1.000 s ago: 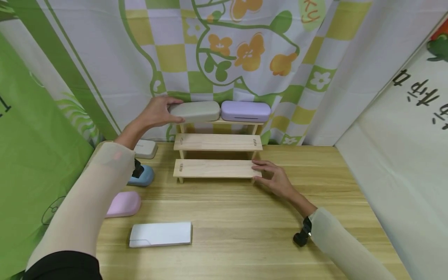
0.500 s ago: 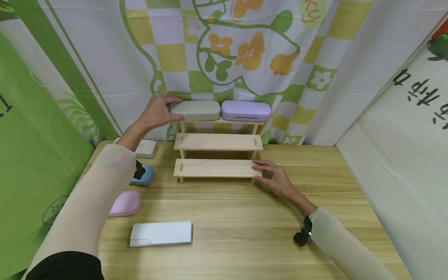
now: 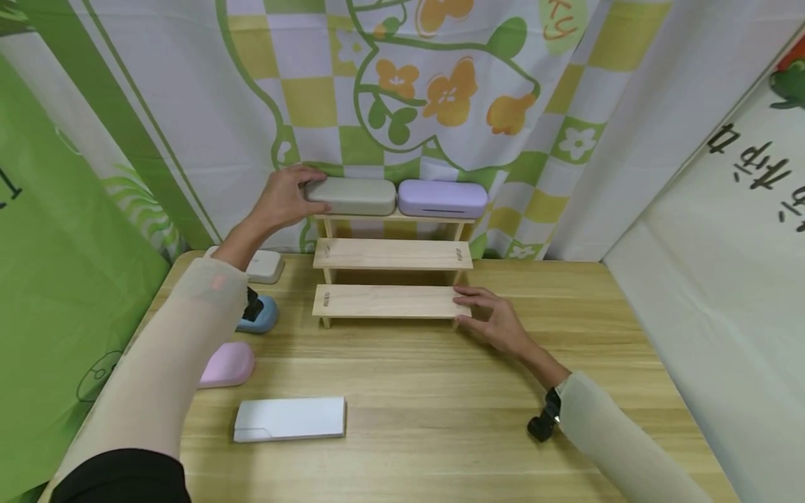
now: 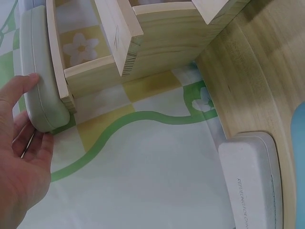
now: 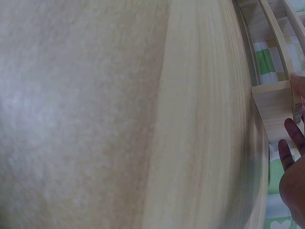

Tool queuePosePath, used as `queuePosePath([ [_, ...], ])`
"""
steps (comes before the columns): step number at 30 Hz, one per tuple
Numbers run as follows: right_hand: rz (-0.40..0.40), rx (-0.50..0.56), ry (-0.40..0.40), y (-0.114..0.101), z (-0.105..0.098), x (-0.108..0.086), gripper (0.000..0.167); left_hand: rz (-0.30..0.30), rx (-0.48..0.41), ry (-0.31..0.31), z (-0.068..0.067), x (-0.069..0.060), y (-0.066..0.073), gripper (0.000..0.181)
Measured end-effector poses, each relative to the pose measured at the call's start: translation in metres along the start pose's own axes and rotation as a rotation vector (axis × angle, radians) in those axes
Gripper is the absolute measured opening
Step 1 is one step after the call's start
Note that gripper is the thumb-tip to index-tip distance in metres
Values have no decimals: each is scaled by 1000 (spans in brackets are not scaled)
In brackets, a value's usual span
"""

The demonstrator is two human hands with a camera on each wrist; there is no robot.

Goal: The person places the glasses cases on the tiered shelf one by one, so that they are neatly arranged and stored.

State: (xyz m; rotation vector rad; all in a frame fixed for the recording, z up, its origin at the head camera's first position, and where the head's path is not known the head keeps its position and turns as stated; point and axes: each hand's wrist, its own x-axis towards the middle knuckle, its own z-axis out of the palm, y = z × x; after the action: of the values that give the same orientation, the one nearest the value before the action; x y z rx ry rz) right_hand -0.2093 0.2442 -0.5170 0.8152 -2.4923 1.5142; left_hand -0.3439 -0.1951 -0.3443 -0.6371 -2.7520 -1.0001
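On the top shelf of a three-step wooden rack (image 3: 393, 254), a grey-green glasses case (image 3: 360, 196) lies lengthwise. My left hand (image 3: 284, 198) pinches its left end, thumb in front and fingers behind; in the left wrist view the fingers wrap round that end of the case (image 4: 39, 71). Right beside it sits a purple glasses case (image 3: 443, 198), with a narrow gap between the two. My right hand (image 3: 497, 323) grips the right end of the bottom shelf (image 3: 383, 302), which bears nothing. Only part of this hand (image 5: 295, 162) shows in the right wrist view.
Left of the rack, a white case (image 3: 265, 267), a blue case (image 3: 259, 316) and a pink case (image 3: 229, 365) lie on the wooden table (image 3: 428, 419), partly behind my left arm. A flat white case (image 3: 291, 419) lies nearer. A patterned curtain (image 3: 308, 105) hangs behind.
The grey-green case has slid very slightly back on the top shelf, with my left hand still on it. My right hand keeps its place on the bottom shelf.
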Motion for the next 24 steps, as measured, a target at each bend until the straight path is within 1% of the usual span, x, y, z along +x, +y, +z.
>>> queuePosePath([
  [8, -2, 21, 1, -1, 0, 0, 39, -10, 3, 5, -4, -5, 5, 61],
  [13, -14, 24, 5, 0, 1, 0, 39, -5, -14, 24, -6, -11, 9, 62],
  [19, -6, 12, 3, 0, 0, 1, 38, 29, -21, 64, -8, -22, 13, 63],
  [24, -7, 5, 4, 1, 1, 0, 37, 30, -22, 60, -10, -32, 22, 66],
])
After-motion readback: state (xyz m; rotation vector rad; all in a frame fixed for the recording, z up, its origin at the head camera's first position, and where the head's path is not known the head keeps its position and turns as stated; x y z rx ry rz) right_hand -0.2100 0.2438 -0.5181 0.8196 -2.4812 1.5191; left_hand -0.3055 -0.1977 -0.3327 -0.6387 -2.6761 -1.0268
